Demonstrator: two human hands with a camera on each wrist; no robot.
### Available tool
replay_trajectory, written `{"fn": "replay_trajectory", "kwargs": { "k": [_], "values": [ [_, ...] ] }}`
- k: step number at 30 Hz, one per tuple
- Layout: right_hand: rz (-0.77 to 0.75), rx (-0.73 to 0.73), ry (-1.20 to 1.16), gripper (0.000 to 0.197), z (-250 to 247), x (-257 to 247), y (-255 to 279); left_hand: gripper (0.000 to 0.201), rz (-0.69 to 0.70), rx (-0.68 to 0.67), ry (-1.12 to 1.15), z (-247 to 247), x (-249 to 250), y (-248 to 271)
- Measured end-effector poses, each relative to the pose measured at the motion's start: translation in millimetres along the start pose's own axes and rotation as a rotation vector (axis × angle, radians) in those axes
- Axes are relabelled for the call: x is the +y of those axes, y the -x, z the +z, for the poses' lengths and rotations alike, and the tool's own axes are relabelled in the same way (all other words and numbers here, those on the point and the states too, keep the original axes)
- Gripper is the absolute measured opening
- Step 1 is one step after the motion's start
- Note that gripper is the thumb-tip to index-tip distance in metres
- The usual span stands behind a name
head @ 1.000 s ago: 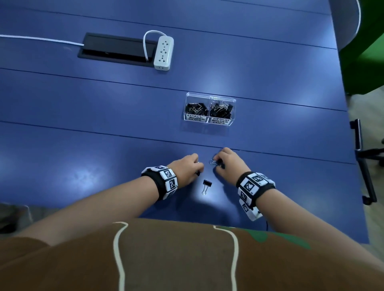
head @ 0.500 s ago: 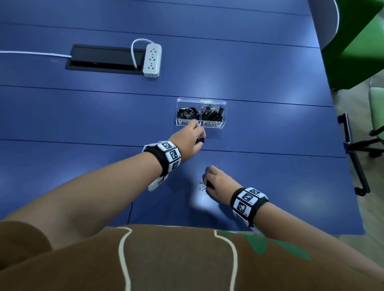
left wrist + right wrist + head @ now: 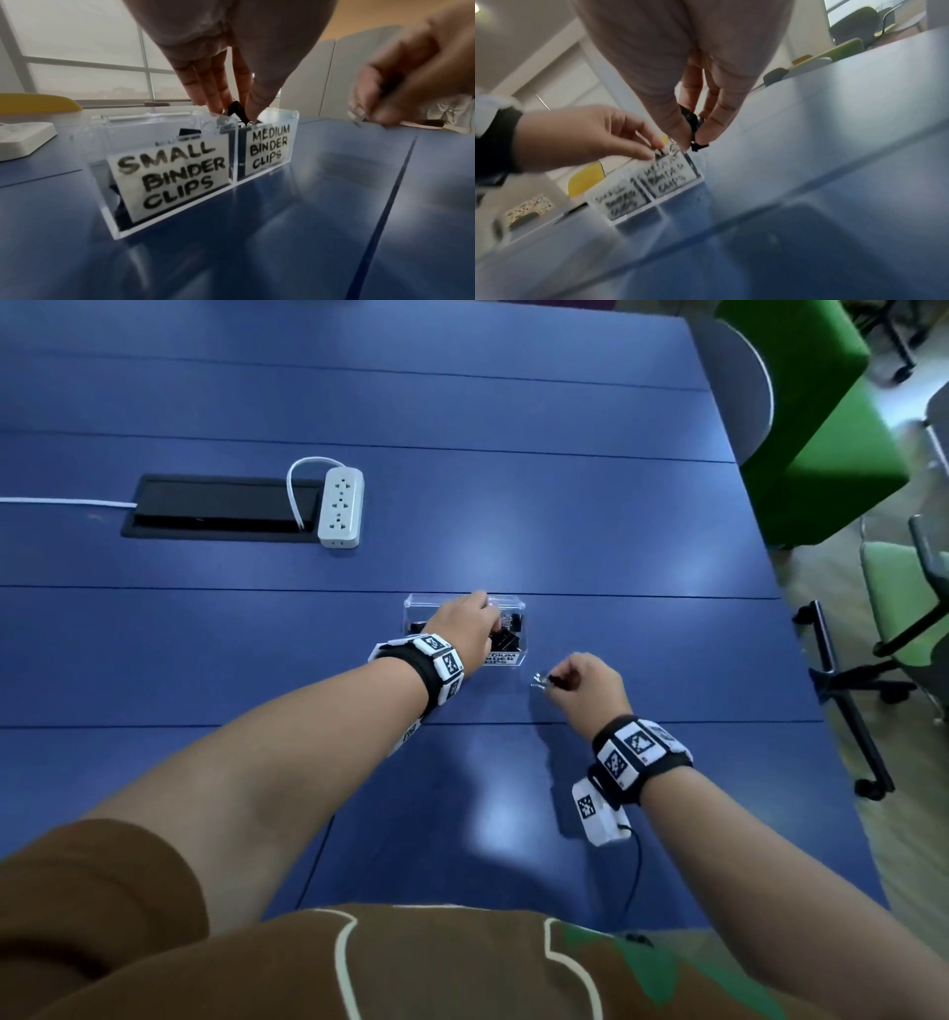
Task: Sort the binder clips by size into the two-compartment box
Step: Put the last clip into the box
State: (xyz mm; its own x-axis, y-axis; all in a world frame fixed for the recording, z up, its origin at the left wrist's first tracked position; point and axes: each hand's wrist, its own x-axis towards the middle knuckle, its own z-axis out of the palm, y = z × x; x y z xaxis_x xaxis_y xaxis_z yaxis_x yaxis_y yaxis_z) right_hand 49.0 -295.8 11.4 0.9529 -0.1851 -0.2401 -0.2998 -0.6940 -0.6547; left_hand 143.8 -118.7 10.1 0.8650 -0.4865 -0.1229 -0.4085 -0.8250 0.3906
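The clear two-compartment box (image 3: 411, 604) stands mid-table, labelled "SMALL BINDER CLIPS" (image 3: 169, 172) and "MEDIUM BINDER CLIPS" (image 3: 268, 149). Both compartments hold black clips. My left hand (image 3: 493, 616) hovers over the box. In the left wrist view my left hand (image 3: 232, 113) pinches a black binder clip (image 3: 235, 108) just above the divider, and I cannot tell which compartment it is over. My right hand (image 3: 557, 680) is to the right of the box, above the table, pinching a black binder clip (image 3: 691, 121) with silver handles (image 3: 539, 681). The box (image 3: 618, 203) is blurred in the right wrist view.
A white power strip (image 3: 340, 506) and a black cable hatch (image 3: 215, 508) lie at the back left. The table's right edge (image 3: 801, 711) is close to my right hand, with green chairs (image 3: 821, 428) and a black chair base (image 3: 842, 690) beyond it.
My left hand carried its clip forward from near my body to the top of the box. My right hand went back to the loose clip on the table, then rose towards the box's right side.
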Motion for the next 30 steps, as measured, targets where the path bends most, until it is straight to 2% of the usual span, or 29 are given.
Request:
{"fn": "replay_trajectory", "kwargs": {
  "k": [3,6,8,12,18,21,23,24,25,27,28,30],
  "values": [
    [-0.082,0.068,-0.008,0.007,-11,-25,-32,0.026,0.051,-0.013,0.061,4,-3,3],
    [-0.146,0.033,0.031,0.006,-4,-47,-57,0.028,0.042,0.041,0.163,-1,-10,7],
    [-0.174,-0.036,0.083,0.008,4,-58,-68,0.027,-0.029,0.102,0.196,-7,-19,10],
    [-0.218,-0.141,0.182,0.016,18,-62,-74,0.022,-0.267,0.212,0.252,-22,-49,18],
    [-0.315,-0.159,0.276,0.015,29,-55,-77,0.019,-0.505,0.194,0.36,-31,-85,23],
    [-0.272,-0.019,0.122,0.014,19,-54,-83,0.02,-0.594,0.187,0.47,-28,-91,22],
    [-0.163,0.092,0.043,0.014,14,-48,-92,0.024,-0.611,0.174,0.494,-28,-90,18],
    [-0.09,0.097,0.044,0.018,13,-44,-97,0.027,-0.615,0.155,0.503,-28,-89,16],
    [-0.022,0.054,0.079,0.027,13,-41,-102,0.03,-0.619,0.129,0.513,-27,-87,14],
    [0.092,-0.122,0.133,0.047,17,-38,-104,0.036,-0.617,0.07,0.547,-25,-83,10],
    [0.124,-0.198,0.127,0.052,19,-39,-103,0.038,-0.611,0.048,0.576,-24,-81,9],
    [0.137,-0.261,0.061,0.055,20,-40,-103,0.039,-0.611,0.056,0.644,-25,-80,7]
  ]
}}
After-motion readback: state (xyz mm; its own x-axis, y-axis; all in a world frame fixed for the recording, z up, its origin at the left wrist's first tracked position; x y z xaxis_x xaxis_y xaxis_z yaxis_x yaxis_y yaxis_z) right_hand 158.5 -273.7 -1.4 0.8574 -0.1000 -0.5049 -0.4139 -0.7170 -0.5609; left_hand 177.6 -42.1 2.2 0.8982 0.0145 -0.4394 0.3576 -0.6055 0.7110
